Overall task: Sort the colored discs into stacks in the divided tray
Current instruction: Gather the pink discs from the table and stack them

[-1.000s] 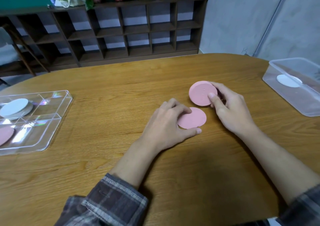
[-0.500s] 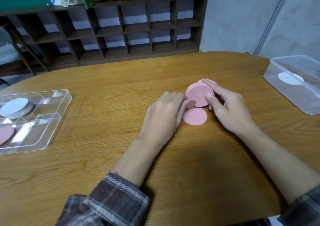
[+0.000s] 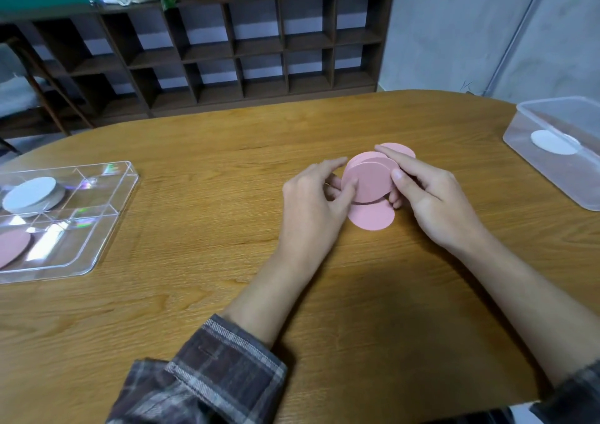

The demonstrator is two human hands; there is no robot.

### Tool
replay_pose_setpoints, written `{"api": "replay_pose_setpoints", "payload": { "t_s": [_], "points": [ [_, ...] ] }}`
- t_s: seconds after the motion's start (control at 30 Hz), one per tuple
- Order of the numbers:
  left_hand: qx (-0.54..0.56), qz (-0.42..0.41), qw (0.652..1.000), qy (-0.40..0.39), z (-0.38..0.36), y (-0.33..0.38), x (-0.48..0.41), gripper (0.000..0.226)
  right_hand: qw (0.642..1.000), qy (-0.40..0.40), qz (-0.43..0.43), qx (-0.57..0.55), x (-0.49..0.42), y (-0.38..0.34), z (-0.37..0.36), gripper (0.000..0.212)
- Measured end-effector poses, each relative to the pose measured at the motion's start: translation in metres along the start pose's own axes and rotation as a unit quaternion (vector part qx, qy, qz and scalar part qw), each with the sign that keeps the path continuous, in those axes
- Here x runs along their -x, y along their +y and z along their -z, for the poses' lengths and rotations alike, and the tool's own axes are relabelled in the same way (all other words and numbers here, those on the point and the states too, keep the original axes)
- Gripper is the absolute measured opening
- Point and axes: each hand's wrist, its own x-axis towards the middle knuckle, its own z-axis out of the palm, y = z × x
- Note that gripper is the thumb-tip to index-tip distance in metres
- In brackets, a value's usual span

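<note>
Pinched pink discs [image 3: 370, 180] by their rims between left hand [image 3: 311, 196] and right hand [image 3: 431, 196], just above loose pink disc [image 3: 371, 217] on table [image 3: 194, 293], probably squaring stack for divided tray [image 3: 112, 229], well apart leftward.

Your tabletop [image 3: 194, 293] carries the divided tray [image 3: 112, 225] at left, with a disc stack [image 3: 31, 194] in its rear compartment and a lone disc [image 3: 13, 248] in front. The box [image 3: 552, 167] sits at right. At centre, your left hand [image 3: 311, 203] and right hand [image 3: 435, 199] grip the held discs [image 3: 371, 181] above a flat disc [image 3: 371, 219].
</note>
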Motion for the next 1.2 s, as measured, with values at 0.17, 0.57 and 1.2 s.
{"api": "replay_pose_setpoints", "payload": {
  "t_s": [0.17, 0.57, 1.2],
  "points": [
    [0.013, 0.028, 0.999, 0.019, -0.002, -0.001, -0.001, 0.024, 0.999, -0.033, -0.005, 0.037, 0.001, 0.0, -0.001, 0.043],
    [-0.039, 0.033, 0.998, -0.035, -0.008, 0.001, 0.001, 0.043, 0.984, 0.007, 0.055, 0.168, -0.002, 0.002, -0.005, 0.037],
    [-0.152, -0.107, 0.969, -0.164, 0.004, 0.004, 0.004, 0.042, 0.994, 0.039, 0.0, 0.104, -0.005, 0.006, 0.006, 0.037]
  ]
}}
